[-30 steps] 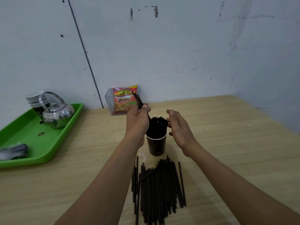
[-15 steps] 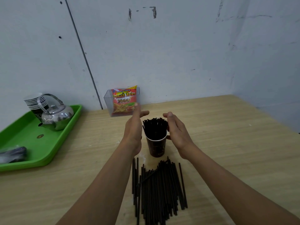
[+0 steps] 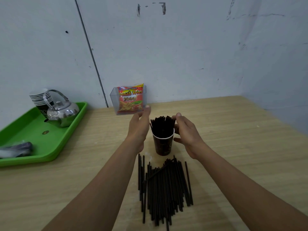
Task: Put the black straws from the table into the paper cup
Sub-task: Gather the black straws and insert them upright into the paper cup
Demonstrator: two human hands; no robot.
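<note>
Both hands have drawn in on the cup since a second ago: the left hand (image 3: 139, 129), which then pinched a straw above the rim, now carries nothing, and that straw is no longer in its fingers. Left grip is loose and open, palm turned toward the paper cup (image 3: 163, 144), fingers extended just beside the standing straws (image 3: 162, 125), apart from them or barely brushing; cannot tell which. Right hand (image 3: 187, 134) is on the other side of the cup, fingers curled open, fingertips at the upper ends of the standing straws and thumb near the cup's rim; it holds nothing closed, and whether it touches the cup wall is unclear. Cup stands upright on the worktop (image 3: 233, 139), dark brown with a white rim, packed with black straws that fan out a little above the rim. Loose straws (image 3: 164, 185) lie flat in a rough bundle on the worktop just in front of the cup, between the two forearms, mostly parallel, with one straw lying diagonally across the top. Behind the cup, against the wall, a clear plastic box (image 3: 128, 100) holds a red snack packet (image 3: 130, 100). Far left, a green tray (image 3: 33, 130) carries a metal kettle (image 3: 61, 112), a stack of cups (image 3: 40, 99) behind it, and a dark wrapped bundle (image 3: 16, 149) at its near end.
</note>
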